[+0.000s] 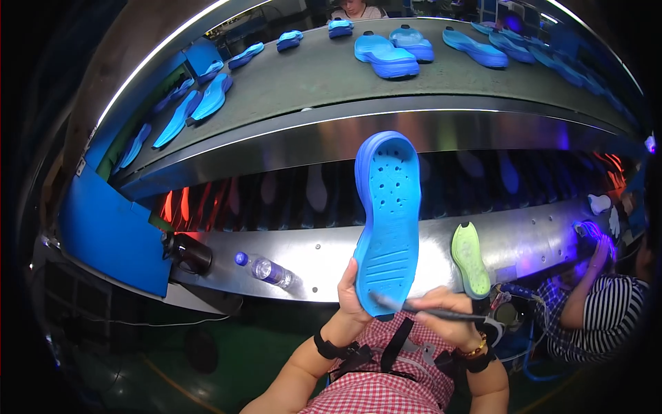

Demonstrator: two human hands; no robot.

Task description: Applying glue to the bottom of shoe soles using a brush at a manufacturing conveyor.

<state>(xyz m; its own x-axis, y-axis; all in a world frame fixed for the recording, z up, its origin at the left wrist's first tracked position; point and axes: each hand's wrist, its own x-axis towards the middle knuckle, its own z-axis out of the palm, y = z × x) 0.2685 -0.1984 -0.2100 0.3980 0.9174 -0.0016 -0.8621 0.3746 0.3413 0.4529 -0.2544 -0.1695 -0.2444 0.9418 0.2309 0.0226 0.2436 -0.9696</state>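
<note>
Bright blue and moulded, the shoe sole (391, 228) stands tilted up in front of the person, over the near edge of the metal table (345, 252). The left hand (352, 300) grips its lower end by the side, thumb along the rim. The right hand (452, 321) is closed round a dark-handled brush (414, 308), its blurred bristles over that lower end; from here I can't tell whether they carry anything. I'd say brushing the sole's inner face is the step in hand. The next stroke seems to call for a firm left grip and a light, controlled right wrist, following the edge.
</note>
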